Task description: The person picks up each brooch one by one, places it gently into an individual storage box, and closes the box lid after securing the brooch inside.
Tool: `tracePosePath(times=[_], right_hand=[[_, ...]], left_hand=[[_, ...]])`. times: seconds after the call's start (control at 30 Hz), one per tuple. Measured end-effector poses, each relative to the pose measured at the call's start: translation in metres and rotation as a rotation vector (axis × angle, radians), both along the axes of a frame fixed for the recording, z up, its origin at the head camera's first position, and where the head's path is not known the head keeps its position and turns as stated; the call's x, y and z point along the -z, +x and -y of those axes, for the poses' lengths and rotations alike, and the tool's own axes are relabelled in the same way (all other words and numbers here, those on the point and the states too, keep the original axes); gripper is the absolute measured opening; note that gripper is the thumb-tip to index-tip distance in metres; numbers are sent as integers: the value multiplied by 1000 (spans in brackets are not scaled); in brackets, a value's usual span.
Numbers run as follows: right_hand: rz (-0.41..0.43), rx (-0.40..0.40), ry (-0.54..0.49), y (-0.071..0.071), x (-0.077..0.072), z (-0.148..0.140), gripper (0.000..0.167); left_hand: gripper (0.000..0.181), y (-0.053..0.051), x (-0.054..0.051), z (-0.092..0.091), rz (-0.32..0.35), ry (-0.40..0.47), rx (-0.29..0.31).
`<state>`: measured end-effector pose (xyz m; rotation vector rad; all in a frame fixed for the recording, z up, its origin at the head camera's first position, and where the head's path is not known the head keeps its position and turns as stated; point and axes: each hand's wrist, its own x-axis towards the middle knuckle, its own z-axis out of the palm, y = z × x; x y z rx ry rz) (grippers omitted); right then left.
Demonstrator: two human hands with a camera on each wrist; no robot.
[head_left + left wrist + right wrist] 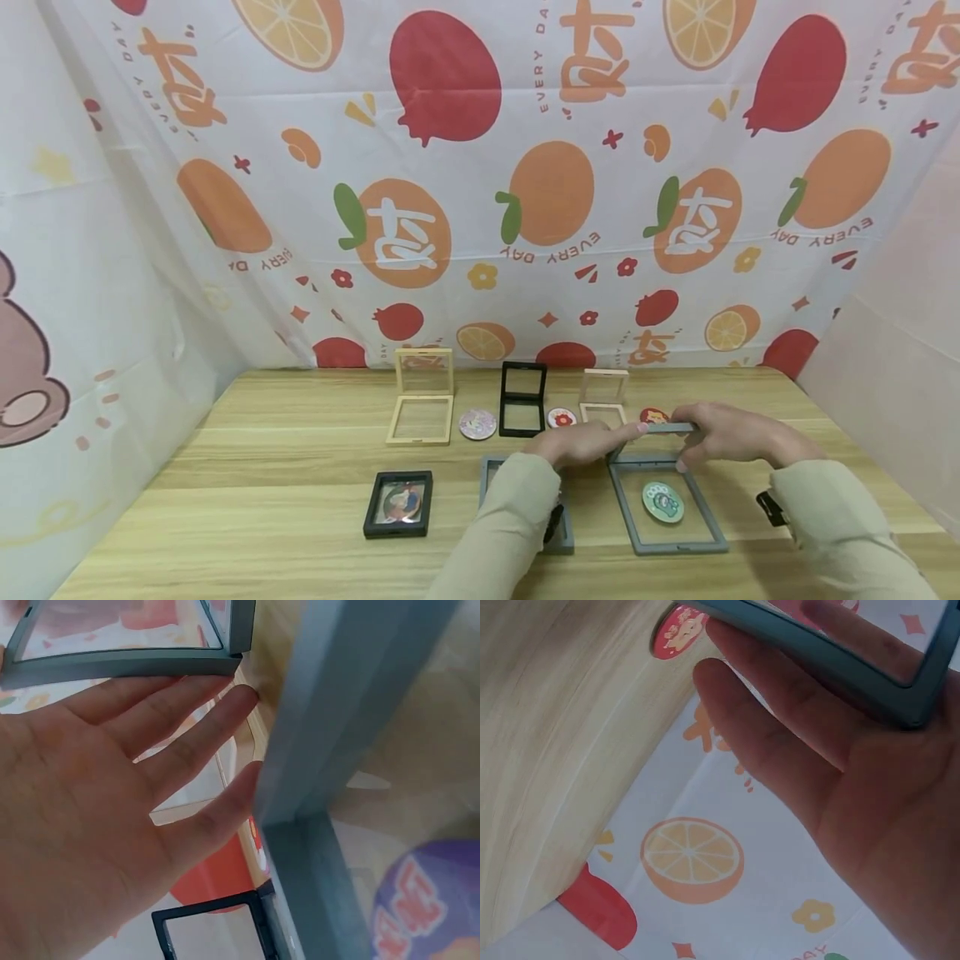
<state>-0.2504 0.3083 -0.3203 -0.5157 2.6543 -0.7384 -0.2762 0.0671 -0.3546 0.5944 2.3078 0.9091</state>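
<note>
A grey display frame (pixel 682 548) lies unfolded on the table at the right, its lid (pixel 667 428) tilted up from the far edge. A round green badge (pixel 663 502) with a cartoon figure rests on the film of its lower half. My left hand (pixel 588 442) holds the lid's left side, fingers (pixel 187 754) stretched along the outside and thumb tip at its edge. My right hand (pixel 731 433) grips the lid's right side between thumb and fingers. Under my left forearm sits another grey frame (pixel 561 537), partly hidden; a purple badge (pixel 424 907) shows inside it.
A shut black frame (pixel 398 503) with a badge inside lies at the left. Along the back stand a cream frame (pixel 423 400), a black frame (pixel 522 400) and a smaller pale frame (pixel 603 396), all unfolded. Between them lie badges: purple (pixel 477 424), red-flowered (pixel 562 417) and red (pixel 654 415).
</note>
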Motion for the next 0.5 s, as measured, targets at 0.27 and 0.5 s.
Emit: tracePosePath(times=[0.27,0.5], right_hand=[[86,7,10,-3,11,-1,54],[116,-22,-1,-4,13,-3,55]], left_hand=[[85,1,2,2,-6,0,35],[87,0,3,0,-18,-24,43]])
